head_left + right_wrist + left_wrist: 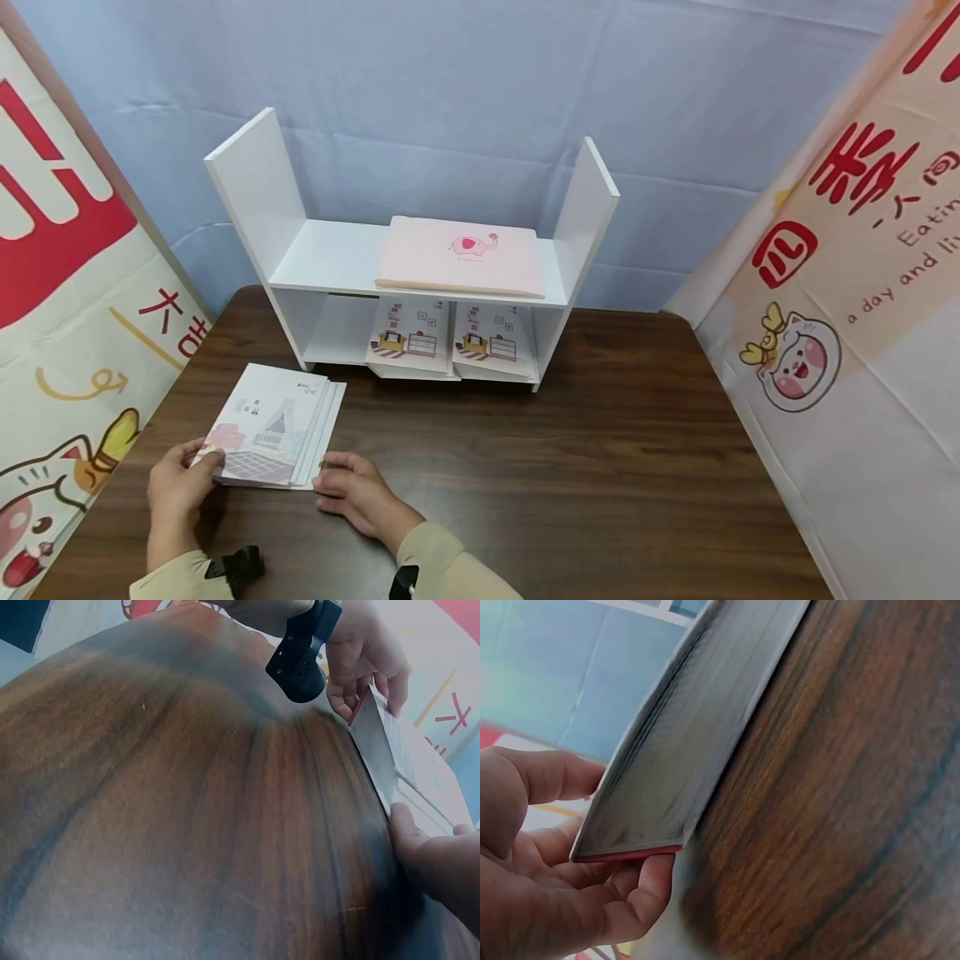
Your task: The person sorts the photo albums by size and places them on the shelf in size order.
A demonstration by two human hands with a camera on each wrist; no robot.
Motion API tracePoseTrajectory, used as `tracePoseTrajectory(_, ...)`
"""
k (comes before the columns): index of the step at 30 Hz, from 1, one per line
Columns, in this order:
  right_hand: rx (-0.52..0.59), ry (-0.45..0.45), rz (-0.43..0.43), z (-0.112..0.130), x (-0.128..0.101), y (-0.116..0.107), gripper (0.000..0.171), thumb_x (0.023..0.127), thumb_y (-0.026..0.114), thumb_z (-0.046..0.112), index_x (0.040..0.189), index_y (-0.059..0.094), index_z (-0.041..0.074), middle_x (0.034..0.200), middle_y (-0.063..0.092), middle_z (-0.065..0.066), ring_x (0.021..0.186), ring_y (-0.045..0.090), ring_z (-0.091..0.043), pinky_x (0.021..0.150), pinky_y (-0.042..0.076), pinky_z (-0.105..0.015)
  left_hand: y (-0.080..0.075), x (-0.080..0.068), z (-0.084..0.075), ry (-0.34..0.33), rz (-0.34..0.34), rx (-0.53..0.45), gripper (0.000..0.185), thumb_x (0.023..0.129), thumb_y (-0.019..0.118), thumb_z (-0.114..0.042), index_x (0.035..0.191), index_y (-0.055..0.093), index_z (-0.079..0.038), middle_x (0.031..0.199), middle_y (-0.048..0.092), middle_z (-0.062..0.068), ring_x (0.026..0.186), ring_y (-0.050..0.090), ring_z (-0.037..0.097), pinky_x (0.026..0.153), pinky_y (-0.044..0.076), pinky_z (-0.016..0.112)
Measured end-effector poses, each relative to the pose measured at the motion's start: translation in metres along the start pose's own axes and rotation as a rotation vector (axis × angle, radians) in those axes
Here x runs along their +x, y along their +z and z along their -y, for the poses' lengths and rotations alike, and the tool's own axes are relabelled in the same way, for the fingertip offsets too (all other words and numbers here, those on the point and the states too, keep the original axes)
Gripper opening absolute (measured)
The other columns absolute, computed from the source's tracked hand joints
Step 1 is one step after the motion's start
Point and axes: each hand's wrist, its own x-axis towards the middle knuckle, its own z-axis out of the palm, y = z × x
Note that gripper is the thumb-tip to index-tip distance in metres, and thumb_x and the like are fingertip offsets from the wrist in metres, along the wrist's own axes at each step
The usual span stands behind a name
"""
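A white book (262,425) with a pastel room drawing on its cover lies flat on the left of the table. White layers stick out stepwise along its right side. My left hand (178,483) pinches the near left corner, thumb over the cover and fingers against the red spine edge (634,854), as the left wrist view shows. On the opposite side, my right hand (363,496) touches the near right corner with relaxed fingers. In the right wrist view the right thumb (405,829) rests against the book's lower edge.
Behind the book stands a white two-tier shelf (322,250). A pink elephant book (461,258) lies on its upper board. Two illustrated books, a left one (411,337) and a right one (491,342), lean in the lower compartment. The dark wooden table (600,467) extends to the right.
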Motion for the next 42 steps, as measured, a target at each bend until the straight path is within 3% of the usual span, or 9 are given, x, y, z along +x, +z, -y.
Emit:
tracePoseTrajectory(7,0.012,-0.046,-0.019,0.002,0.002,0.002,0.045,0.076,0.058,-0.007,0.119,0.047,-0.007,0.086,0.056,-0.007,0.067,0.054,-0.011,0.061,0.046,-0.024,-0.003,0.001,-0.004,-0.013,0.038,-0.067,0.046,0.088,0.055,-0.013,0.125,0.044,0.013,0.098,0.051,0.019,0.062,0.052,0.008,0.051,0.051,0.027)
tracePoseTrajectory(14,0.018,-0.038,-0.019,0.006,0.001,0.002,0.041,0.079,0.057,-0.005,0.118,0.047,-0.008,0.082,0.060,-0.006,0.068,0.057,-0.011,0.062,0.046,-0.023,-0.014,0.000,-0.007,0.046,0.221,-0.034,0.056,0.086,0.059,-0.004,0.132,0.033,0.016,0.113,0.047,0.028,0.068,0.052,0.004,0.059,0.051,0.025)
tracePoseTrajectory(17,0.039,-0.035,-0.010,0.005,0.001,0.001,0.041,0.080,0.056,-0.005,0.119,0.046,-0.009,0.084,0.060,-0.008,0.070,0.058,-0.011,0.063,0.047,-0.024,-0.018,-0.003,-0.006,0.052,0.258,-0.051,0.058,0.086,0.060,0.000,0.133,0.031,0.015,0.108,0.049,0.025,0.069,0.053,0.004,0.060,0.051,0.024)
tracePoseTrajectory(23,0.076,-0.056,-0.009,0.002,-0.003,-0.001,0.048,0.078,0.056,-0.009,0.123,0.041,-0.011,0.096,0.062,-0.015,0.074,0.057,-0.013,0.064,0.047,-0.025,-0.018,-0.012,-0.003,0.014,0.234,-0.133,0.061,0.083,0.064,0.003,0.133,0.031,0.014,0.091,0.052,0.005,0.069,0.053,0.002,0.061,0.052,0.025)
tracePoseTrajectory(26,0.092,-0.081,-0.015,0.001,-0.005,-0.002,0.050,0.076,0.055,-0.011,0.123,0.040,-0.014,0.095,0.061,-0.016,0.074,0.057,-0.014,0.066,0.047,-0.025,-0.016,-0.018,-0.002,0.019,0.212,-0.175,0.060,0.082,0.065,0.004,0.132,0.033,0.013,0.089,0.052,0.001,0.068,0.053,0.002,0.061,0.052,0.025)
tracePoseTrajectory(34,0.117,-0.116,-0.003,-0.001,-0.007,-0.007,0.048,0.075,0.052,-0.015,0.123,0.045,-0.015,0.093,0.052,-0.011,0.074,0.054,-0.012,0.070,0.049,-0.027,-0.009,-0.037,0.002,-0.014,0.179,-0.458,0.041,0.078,0.066,0.012,0.113,0.048,0.000,0.077,0.057,-0.009,0.067,0.057,0.004,0.057,0.052,0.022)
tracePoseTrajectory(42,0.153,-0.121,0.023,0.003,-0.009,-0.011,0.048,0.076,0.052,-0.012,0.124,0.046,-0.010,0.097,0.056,-0.013,0.076,0.056,-0.015,0.072,0.049,-0.028,-0.003,-0.046,-0.001,0.026,0.095,-0.542,0.045,0.074,0.070,0.011,0.109,0.055,-0.013,0.083,0.058,-0.011,0.070,0.059,0.005,0.058,0.052,0.022)
